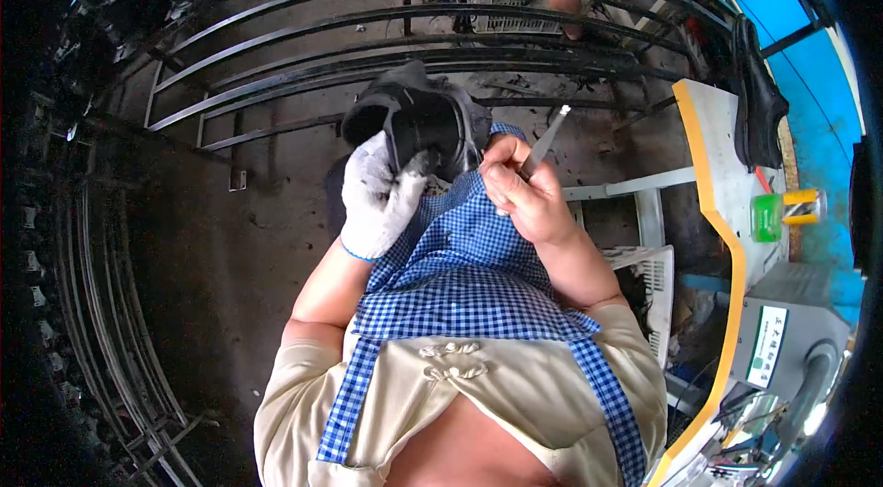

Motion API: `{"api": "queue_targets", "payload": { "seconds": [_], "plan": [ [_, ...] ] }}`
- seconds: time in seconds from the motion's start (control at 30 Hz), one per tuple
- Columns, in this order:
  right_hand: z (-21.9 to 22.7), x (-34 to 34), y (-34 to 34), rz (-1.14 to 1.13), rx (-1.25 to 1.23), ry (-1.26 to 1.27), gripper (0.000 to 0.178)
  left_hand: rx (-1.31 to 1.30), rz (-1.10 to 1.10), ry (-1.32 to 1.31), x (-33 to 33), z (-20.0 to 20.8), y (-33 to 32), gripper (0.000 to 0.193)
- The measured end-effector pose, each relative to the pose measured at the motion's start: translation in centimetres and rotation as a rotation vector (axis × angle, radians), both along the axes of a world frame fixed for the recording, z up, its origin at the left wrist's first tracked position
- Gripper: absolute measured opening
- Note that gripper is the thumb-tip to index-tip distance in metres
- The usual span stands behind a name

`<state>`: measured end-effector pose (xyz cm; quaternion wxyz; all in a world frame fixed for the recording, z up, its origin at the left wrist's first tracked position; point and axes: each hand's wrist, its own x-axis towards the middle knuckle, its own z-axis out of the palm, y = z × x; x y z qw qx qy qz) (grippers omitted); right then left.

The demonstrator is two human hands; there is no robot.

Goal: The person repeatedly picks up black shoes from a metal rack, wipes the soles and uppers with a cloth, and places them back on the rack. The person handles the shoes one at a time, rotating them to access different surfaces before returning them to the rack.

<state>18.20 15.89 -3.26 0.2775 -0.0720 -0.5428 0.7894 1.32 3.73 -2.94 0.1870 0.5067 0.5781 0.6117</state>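
Observation:
My left hand [375,197], in a white knit glove, is closed on the edge of a black shoe [430,124] held above my lap. The shoe's dark opening faces up, and its far parts blend into shadow. Close by on the right, my bare right hand [529,194] grips a slim grey blade-like tool [546,145] with a bright white tip. That tool points up and away from the shoe; its exact kind cannot be made out. A blue checked apron [460,239] covers my lap under both hands.
Long metal rack rails [303,20] run across beyond the shoe, with more rails [97,303] at left. On the right stands a yellow-edged bench [713,147] bearing a black shoe [756,105], a green container [765,217] and a grey machine [796,303]. A white crate [660,289] sits below.

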Motion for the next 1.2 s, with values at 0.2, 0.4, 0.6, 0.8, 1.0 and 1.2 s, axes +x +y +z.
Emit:
{"api": "queue_targets", "payload": {
  "seconds": [0.2,0.4,0.6,0.8,1.0,1.2],
  "plan": [
    [-4.0,0.2,2.5,-0.03,-0.174,-0.203,0.045,0.046,-0.038,0.788,-0.7,0.9,0.0,0.02],
    [-10.9,0.9,2.3,0.243,-0.526,-0.255,0.07,-0.034,-0.287,1.027,1.0,1.5,-0.2,0.02],
    [-8.6,1.1,1.1,0.063,-0.298,-0.27,0.067,0.197,-0.211,0.176,-2.8,0.7,-3.9,0.018],
    [-7.2,1.7,0.8,0.178,-0.147,-0.26,0.074,0.139,0.34,-0.558,-5.7,-1.9,-1.7,0.05],
    [-9.5,1.6,-0.3,0.193,-0.231,-0.526,0.059,0.31,0.332,-0.782,-7.0,-1.5,-1.3,0.039],
    [-5.6,0.6,3.5,-0.107,0.603,-0.453,0.037,0.079,0.066,-0.411,-5.2,1.6,-2.4,0.065]
  ]
}}
